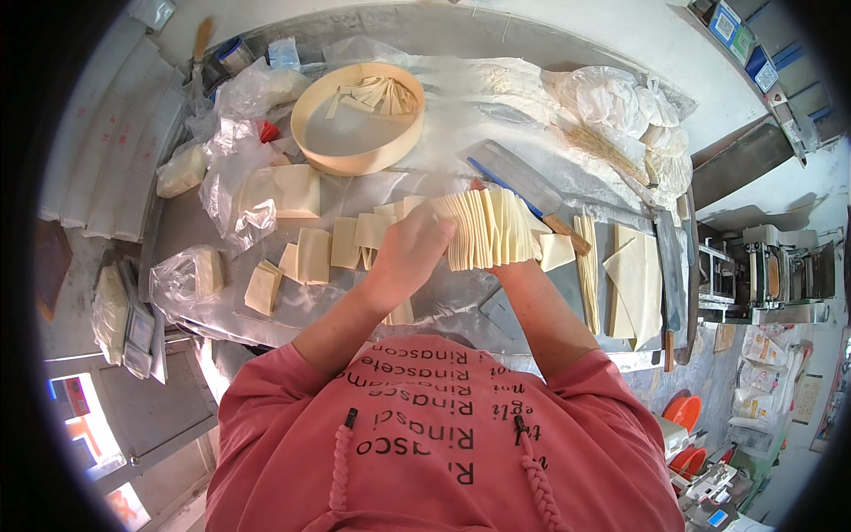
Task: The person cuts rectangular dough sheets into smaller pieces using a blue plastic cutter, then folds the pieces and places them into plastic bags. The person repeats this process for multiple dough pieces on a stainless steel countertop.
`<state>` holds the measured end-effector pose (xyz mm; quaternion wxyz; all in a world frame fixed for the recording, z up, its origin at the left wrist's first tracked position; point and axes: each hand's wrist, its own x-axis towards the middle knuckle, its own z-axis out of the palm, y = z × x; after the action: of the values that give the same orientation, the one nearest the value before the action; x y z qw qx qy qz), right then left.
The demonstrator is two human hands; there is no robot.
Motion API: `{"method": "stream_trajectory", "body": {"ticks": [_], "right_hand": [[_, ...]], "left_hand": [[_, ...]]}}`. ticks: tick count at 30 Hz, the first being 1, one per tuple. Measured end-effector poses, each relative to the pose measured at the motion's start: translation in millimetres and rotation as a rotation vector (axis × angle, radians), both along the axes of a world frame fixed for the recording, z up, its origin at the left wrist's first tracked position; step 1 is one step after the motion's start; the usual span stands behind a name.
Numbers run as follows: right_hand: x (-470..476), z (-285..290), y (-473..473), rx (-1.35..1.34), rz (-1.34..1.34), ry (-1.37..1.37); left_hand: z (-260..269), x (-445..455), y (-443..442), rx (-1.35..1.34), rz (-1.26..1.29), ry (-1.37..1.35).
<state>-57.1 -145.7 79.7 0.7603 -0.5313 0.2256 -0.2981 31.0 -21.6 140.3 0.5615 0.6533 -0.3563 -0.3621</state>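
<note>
My left hand grips the left end of a thick stack of thin dough sheets, its layers fanned out along the edge. Mostly hidden beneath and behind the stack, my right hand supports it from the right side. Smaller stacks of cut dough pieces lie on the metal worktop to the left. To the right, a cleaver with a wooden handle lies beside a long narrow bundle of dough strips and a folded dough sheet.
A round wooden-rimmed sieve holds dough scraps at the back. Plastic bags crowd the left side. Loose flour, a straw brush and a long knife are behind and at right. A bagged block sits front left.
</note>
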Motion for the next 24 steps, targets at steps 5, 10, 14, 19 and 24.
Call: {"method": "stream_trajectory", "body": {"ticks": [5, 10, 14, 19, 24], "right_hand": [[-3.9, 26.7, 0.7, 0.550, 0.025, 0.044], [-3.6, 18.1, -9.2, 0.190, 0.157, 0.323], [-13.0, -17.8, -5.0, 0.102, 0.168, 0.358], [-17.6, -52.9, 9.8, -0.475, 0.062, -0.006], [-18.1, -43.1, 2.2, 0.422, 0.255, 0.241]], "left_hand": [[2.3, -2.5, 3.6, 0.033, -0.090, 0.009], [5.4, -2.3, -1.8, 0.125, -0.065, 0.069], [-1.8, 2.0, -3.9, 0.216, -0.071, 0.020], [-4.6, -0.5, -7.4, 0.214, -0.016, 0.031], [-1.5, -5.2, -9.1, 0.427, 0.025, -0.074]]}}
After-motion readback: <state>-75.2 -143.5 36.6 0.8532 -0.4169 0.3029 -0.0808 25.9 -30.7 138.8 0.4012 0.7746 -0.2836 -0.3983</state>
